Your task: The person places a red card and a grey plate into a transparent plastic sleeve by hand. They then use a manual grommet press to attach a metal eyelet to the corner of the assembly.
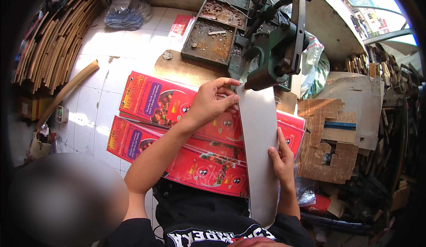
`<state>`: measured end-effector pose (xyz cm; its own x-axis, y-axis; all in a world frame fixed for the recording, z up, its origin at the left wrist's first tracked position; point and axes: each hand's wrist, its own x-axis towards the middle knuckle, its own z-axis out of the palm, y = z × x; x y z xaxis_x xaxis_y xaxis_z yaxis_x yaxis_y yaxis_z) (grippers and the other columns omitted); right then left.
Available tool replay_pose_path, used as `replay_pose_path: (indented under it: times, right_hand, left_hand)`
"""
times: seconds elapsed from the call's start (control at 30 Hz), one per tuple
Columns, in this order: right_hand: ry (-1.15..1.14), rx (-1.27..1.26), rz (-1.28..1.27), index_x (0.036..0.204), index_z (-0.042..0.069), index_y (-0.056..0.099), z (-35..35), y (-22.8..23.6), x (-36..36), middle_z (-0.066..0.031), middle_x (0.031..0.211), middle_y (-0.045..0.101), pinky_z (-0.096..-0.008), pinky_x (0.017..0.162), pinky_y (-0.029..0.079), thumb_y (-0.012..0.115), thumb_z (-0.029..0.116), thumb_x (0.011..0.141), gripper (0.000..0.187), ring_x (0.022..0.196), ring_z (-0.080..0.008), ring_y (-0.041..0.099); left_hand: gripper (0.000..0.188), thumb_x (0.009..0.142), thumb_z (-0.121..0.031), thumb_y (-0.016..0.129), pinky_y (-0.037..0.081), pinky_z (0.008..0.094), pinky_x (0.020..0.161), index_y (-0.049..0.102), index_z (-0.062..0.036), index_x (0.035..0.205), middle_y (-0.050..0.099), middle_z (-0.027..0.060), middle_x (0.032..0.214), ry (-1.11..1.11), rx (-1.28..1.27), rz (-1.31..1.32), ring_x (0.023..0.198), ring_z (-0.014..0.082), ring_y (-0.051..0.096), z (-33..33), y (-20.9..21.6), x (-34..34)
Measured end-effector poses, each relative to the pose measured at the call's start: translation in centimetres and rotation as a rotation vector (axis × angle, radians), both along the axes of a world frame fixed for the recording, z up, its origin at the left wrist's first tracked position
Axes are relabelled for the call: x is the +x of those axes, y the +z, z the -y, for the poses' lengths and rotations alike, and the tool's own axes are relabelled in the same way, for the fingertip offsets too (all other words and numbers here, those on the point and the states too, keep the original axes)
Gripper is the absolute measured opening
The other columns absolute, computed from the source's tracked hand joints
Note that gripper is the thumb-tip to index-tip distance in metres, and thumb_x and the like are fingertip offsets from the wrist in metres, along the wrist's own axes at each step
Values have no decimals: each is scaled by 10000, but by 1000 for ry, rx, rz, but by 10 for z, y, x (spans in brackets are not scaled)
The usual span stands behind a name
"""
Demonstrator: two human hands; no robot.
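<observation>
A long greyish-white board (259, 158) stretches from under the head of a dark green metal press (266, 69) down to my lap. My right hand (282, 158) grips its right edge, thumb on top, the other fingers mostly hidden. Near the board's far left corner, beside the press, is my left hand (215, 103); its thumb and fingers are drawn together, and whatever they may hold is too small to make out. Beneath the board and my left forearm lie overlapping red printed cards (191, 167) with food pictures, in two rough stacks (155, 98).
Left of the press sit dirty metal trays (208, 43) with small metal bits. Brown strips (57, 38) lean at the far left, near a plastic-wrapped bundle (128, 14). Cut brown board (328, 140) and piled scraps (377, 158) lie at right. A blurred round shape (69, 198) covers the lower left.
</observation>
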<state>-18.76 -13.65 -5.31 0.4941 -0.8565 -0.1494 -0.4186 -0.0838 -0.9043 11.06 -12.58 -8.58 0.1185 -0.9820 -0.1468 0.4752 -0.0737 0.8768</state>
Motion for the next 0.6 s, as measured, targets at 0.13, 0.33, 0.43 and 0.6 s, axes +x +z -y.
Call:
replay_pose_path:
  times: [0.13,0.33,0.43,0.6]
  right_hand:
    - [-17,35,14,1511,-29,320,0,-2,0,-199,1405,534,-285,1029,411,552,-12,948,610,1234,-183,537]
    - [-9,26,7,1507,-32,326,2,-1,0,-206,1398,539,-279,1029,405,565,-6,946,611,1230,-187,538]
    - [6,-18,-7,1507,-34,326,3,-4,-1,-212,1404,532,-278,1039,393,572,-7,943,616,1243,-191,527]
    - [-8,-4,30,1504,-35,332,2,-7,-2,-216,1411,524,-274,1045,379,577,-9,939,617,1262,-188,509]
  left_hand:
    - [379,925,-27,653,620,302,732,533,7,1282,692,86,915,9,4,-3,813,154,705,1,-2,0]
    - [387,919,-26,662,619,287,714,534,11,1283,695,86,915,10,7,3,799,150,705,2,-3,0]
    - [391,918,-29,664,620,287,712,533,12,1285,695,87,914,6,0,8,794,149,706,2,-2,1]
    - [391,919,-31,662,620,288,712,533,10,1286,696,87,919,10,9,20,796,148,706,2,0,0]
